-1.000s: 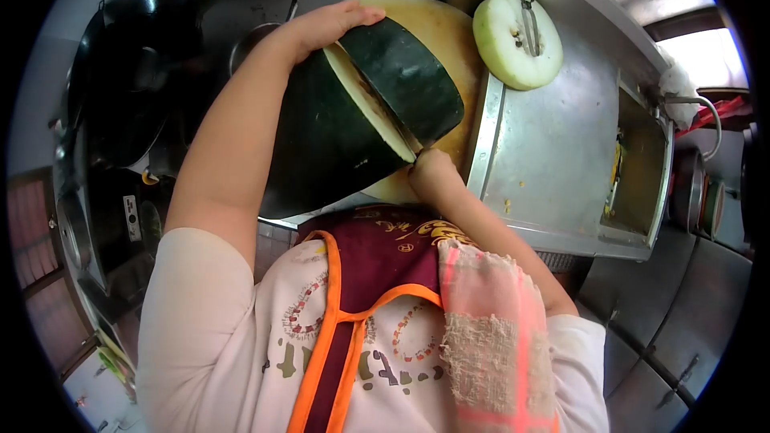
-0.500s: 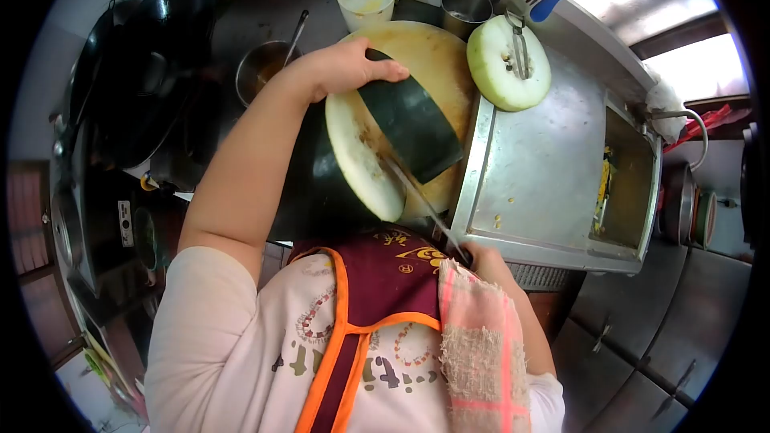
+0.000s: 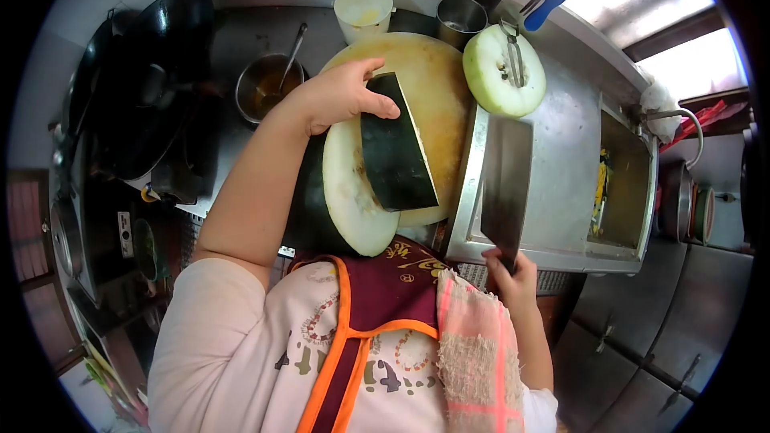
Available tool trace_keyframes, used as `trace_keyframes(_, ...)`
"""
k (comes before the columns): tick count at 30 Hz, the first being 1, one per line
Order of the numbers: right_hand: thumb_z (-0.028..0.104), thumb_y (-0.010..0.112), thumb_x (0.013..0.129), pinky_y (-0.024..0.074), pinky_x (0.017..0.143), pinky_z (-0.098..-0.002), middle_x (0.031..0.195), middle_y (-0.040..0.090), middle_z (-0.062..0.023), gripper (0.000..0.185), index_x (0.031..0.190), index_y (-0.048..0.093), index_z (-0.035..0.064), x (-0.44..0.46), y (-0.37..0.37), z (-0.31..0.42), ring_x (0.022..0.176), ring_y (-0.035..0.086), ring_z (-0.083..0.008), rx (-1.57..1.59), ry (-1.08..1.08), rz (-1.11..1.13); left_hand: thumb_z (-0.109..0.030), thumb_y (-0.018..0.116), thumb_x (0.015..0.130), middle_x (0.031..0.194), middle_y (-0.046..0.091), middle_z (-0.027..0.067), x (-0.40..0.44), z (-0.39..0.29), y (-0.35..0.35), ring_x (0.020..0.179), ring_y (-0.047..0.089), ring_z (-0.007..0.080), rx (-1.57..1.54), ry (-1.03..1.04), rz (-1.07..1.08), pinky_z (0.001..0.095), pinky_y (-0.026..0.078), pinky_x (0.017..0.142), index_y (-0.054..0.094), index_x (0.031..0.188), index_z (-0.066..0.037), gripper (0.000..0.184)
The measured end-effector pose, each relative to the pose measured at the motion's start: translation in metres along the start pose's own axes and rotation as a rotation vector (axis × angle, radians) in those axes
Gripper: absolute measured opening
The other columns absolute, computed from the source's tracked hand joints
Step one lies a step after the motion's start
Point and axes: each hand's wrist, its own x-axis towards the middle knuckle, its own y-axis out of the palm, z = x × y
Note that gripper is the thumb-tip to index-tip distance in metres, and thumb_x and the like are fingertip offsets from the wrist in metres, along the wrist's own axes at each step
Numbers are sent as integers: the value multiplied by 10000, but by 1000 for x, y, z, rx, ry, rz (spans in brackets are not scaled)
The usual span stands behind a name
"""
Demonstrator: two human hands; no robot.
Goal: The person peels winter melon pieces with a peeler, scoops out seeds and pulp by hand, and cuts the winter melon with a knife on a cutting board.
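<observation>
Left hand (image 3: 341,100) is pinching the dark-green-skinned, thick melon slab (image 3: 395,156) between thumb and fingers, likely steadying it over the round wooden board (image 3: 449,124), beside the large white-fleshed melon (image 3: 343,184) – right hand (image 3: 520,281) is gripping the broad steel cleaver (image 3: 507,180), apparently keeping its blade clear

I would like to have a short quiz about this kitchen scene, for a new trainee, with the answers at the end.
1. Which hand holds the knife?
2. True or false: the spoon stands in the white tub.
3. Choose one. The left hand is at:
A) the whisk
B) the dark green melon piece
C) the sink

Key:
1. The right hand.
2. False; it stands in the pan.
3. B.
</observation>
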Motion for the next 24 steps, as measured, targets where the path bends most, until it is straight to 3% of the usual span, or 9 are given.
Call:
trace_keyframes(2,140,573,810,359,404,-248,571,523,-29,164,852,576,-18,17,14,13,440,477,-88,133,68,-53,-165,699,714,1137,554,212,2,7,0,1065,539,210,64,13,-72,309,364,950,231,1343,104,829)
trace_keyframes(5,175,597,782,420,452,-318,606,571,-106,222,845,559,-35,52,31,16,464,537,-181,-141,15,-136,-155,648,767,1144,541,175,-7,-1,9,1042,530,187,66,-7,-133,287,397,902,297,1317,76,693)
trace_keyframes(11,190,588,715,470,679,-428,725,599,-260,309,879,557,-70,106,53,44,722,591,-400,-572,-246,-164,-153,582,824,984,592,96,-15,-4,14,922,549,139,59,7,-115,267,438,811,401,1252,32,500)
trace_keyframes(14,204,596,726,477,700,-438,761,610,-263,309,883,568,-61,139,58,53,743,600,-394,-752,-306,-149,-190,592,826,974,612,107,-13,-2,16,872,572,140,97,4,-81,264,444,777,404,1243,37,511)
trace_keyframes(20,283,616,780,477,740,-417,866,633,-175,317,902,592,-8,176,73,49,828,606,-338,-1014,-368,-65,-180,574,830,911,607,85,-9,1,17,818,586,137,101,17,-20,250,452,734,465,1185,20,422)
trace_keyframes(24,287,566,839,469,735,-386,897,629,-166,349,1024,586,-7,171,81,32,845,601,-319,-947,-712,-393,-158,544,833,877,606,71,-11,-3,19,818,589,137,138,-14,-23,242,452,727,484,1164,15,378)
